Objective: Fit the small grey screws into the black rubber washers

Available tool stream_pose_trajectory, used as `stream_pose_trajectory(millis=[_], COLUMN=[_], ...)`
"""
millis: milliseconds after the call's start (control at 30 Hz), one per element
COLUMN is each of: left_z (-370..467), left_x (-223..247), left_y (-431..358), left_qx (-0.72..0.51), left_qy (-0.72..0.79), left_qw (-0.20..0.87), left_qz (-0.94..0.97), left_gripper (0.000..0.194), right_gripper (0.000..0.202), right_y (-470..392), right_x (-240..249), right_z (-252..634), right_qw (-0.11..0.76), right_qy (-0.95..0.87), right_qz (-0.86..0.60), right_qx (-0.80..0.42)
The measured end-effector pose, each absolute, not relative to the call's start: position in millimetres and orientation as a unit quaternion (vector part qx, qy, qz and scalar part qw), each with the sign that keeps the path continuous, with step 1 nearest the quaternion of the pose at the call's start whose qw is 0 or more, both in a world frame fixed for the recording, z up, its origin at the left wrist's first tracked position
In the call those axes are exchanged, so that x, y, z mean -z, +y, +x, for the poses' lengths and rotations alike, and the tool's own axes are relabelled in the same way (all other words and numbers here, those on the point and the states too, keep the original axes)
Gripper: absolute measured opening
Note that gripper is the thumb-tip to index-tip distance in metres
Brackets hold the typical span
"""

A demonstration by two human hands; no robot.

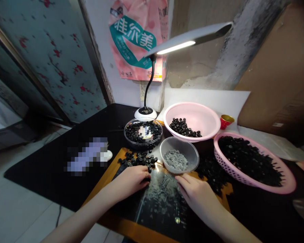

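Note:
My left hand (pixel 135 177) rests with curled fingers at the near edge of a pile of small black round pieces with center holes (pixel 139 158). Whatever its fingertips hold is hidden behind the hand. Just below a clear plastic bowl (pixel 194 158) is my right hand (pixel 192 187), its fingers bent and close together; what they hold, if anything, is too small to make out. Between both hands lies a loose heap of grey screws or nails (pixel 163 185) on a dark, glossy board (pixel 131 199) with an orange-brown border. More of the same metal pieces (pixel 176 160) fill the bowl's bottom.
Behind stand a round clear dish (pixel 126 139) of black pieces and a pink basin (pixel 210 118) partly filled with them. A pink basket (pixel 288 184) full of black parts is at right, near a red cup (pixel 226 122). A desk lamp (pixel 145 113) stands at the back.

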State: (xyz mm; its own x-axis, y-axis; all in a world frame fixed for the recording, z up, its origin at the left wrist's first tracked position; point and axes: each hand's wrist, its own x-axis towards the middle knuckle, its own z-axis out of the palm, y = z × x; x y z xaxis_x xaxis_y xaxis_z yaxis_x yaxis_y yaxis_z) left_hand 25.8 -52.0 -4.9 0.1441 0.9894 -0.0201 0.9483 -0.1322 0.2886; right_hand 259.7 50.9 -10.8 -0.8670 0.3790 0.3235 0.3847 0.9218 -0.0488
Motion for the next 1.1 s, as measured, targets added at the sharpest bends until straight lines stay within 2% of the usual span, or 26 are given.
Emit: stream_pose_trajectory(millis=[100,200,333,433,567,700,833,967,1100], left_z=[26,25,26,30,37,41,43,44,43], left_x=[4,0,-4,-1,9,18,26,24,13], left_y=[-47,-40,-28,-21,-11,-2,1,-4,-9], left_qx=[-0.098,-0.135,-0.232,-0.281,-0.311,-0.338,-0.358,-0.396,-0.417], left_qy=[0.626,0.604,0.552,0.526,0.522,0.531,0.549,0.530,0.515], left_qw=[0.128,0.158,0.284,0.356,0.416,0.455,0.489,0.496,0.489], left_qz=[0.763,0.770,0.749,0.720,0.677,0.630,0.576,0.562,0.567], left_gripper=[0.016,0.016,0.021,0.026,0.022,0.023,0.022,0.019,0.020], right_gripper=[0.041,0.039,0.026,0.030,0.030,0.025,0.029,0.025,0.020], right_y=[52,54,57,57,58,59,58,56,51], right_x=[27,33,40,46,48,45,49,58,53], right_z=[252,249,249,249,252,257,261,261,261], right_qw=[0.108,0.081,0.126,0.157,0.202,0.197,0.197,0.212,0.258], right_qy=[-0.969,-0.970,-0.964,-0.960,-0.950,-0.950,-0.960,-0.956,-0.939], right_qz=[-0.206,-0.214,-0.217,-0.214,-0.238,-0.240,-0.196,-0.198,-0.193], right_qx=[0.084,0.087,0.086,0.094,0.022,-0.041,-0.036,-0.035,-0.124])
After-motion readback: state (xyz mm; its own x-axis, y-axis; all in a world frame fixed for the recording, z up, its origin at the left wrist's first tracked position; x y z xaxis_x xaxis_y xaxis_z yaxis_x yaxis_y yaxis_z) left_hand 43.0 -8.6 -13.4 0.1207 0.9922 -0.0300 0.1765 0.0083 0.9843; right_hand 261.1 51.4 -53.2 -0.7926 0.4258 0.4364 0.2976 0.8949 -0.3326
